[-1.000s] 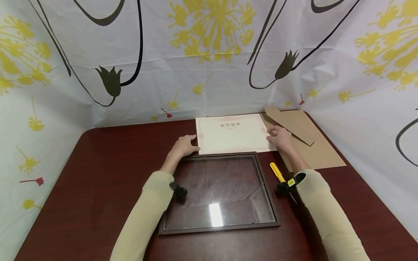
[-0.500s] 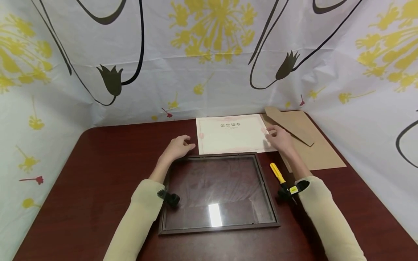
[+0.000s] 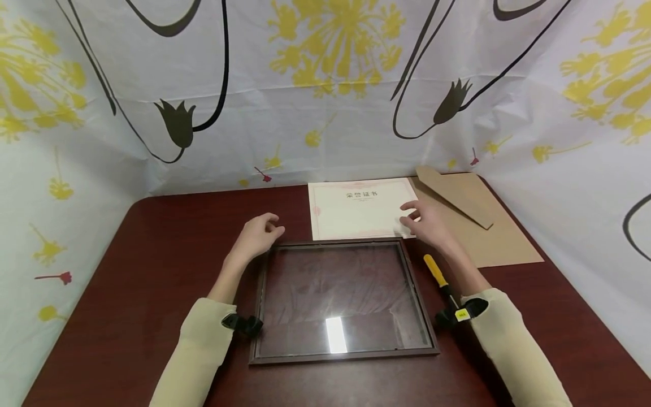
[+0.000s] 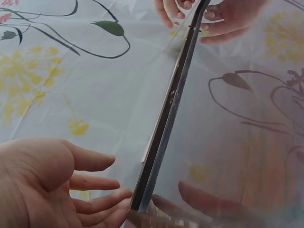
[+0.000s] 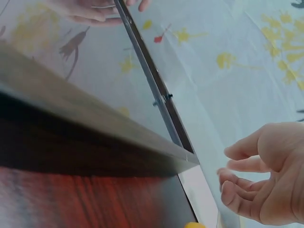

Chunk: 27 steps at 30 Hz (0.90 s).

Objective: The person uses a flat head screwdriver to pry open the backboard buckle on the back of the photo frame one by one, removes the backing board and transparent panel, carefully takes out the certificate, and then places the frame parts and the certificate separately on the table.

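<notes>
A pale certificate (image 3: 351,217) with a pinkish printed border and dark characters lies flat at the back of the table. In front of it is a dark picture frame (image 3: 256,339) with a clear, reflective pane (image 3: 341,288). My left hand (image 3: 256,236) hovers by the frame's far left corner, apart from the certificate; its fingers are loosely bent around nothing. My right hand (image 3: 426,222) is over the certificate's right edge and covers part of it. In the right wrist view, that hand (image 5: 273,175) has relaxed, partly bent fingers and nothing between them.
A brown backing board (image 3: 500,237) with a raised flap (image 3: 452,198) lies at the back right, beside the certificate. Right of the frame lies a yellow-handled screwdriver (image 3: 434,270), partly hidden by the wrist camera. A patterned white curtain (image 3: 254,130) surrounds the dark red table (image 3: 152,282).
My left hand has left the certificate's left edge and moved left and slightly nearer. The right hand has shifted a little left over the certificate's right edge.
</notes>
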{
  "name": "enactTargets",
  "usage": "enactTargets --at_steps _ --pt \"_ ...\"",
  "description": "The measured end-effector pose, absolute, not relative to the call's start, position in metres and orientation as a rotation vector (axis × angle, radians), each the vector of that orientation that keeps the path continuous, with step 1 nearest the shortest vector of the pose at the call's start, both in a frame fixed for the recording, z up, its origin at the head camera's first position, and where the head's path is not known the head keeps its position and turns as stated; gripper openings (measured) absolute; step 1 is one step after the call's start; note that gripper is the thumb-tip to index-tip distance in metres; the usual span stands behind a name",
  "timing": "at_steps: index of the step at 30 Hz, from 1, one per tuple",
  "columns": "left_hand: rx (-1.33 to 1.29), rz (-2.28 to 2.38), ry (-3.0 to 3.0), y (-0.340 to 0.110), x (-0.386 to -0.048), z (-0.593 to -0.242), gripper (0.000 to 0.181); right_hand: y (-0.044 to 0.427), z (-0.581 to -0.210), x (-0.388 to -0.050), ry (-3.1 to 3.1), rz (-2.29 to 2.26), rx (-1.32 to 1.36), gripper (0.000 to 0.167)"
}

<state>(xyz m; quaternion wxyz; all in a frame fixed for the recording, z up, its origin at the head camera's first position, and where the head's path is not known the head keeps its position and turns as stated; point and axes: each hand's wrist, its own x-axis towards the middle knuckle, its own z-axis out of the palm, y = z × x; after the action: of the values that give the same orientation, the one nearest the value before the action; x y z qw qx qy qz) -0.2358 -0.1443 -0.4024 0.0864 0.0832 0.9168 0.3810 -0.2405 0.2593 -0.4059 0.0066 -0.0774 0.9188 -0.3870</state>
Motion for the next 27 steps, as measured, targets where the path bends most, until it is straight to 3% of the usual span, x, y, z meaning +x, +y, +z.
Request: enactTargets --at_steps 14,27 --pt "0.269 1.087 2.752 -0.169 -0.212 -0.415 0.044 0.248 -0.413 -0.216 2.820 -1.052 -0.385 0.034" --pt "0.232 1.084 2.686 -0.175 -0.193 -0.422 0.052 0.257 -0.420 -0.214 2.726 -1.027 -0.283 0.029"
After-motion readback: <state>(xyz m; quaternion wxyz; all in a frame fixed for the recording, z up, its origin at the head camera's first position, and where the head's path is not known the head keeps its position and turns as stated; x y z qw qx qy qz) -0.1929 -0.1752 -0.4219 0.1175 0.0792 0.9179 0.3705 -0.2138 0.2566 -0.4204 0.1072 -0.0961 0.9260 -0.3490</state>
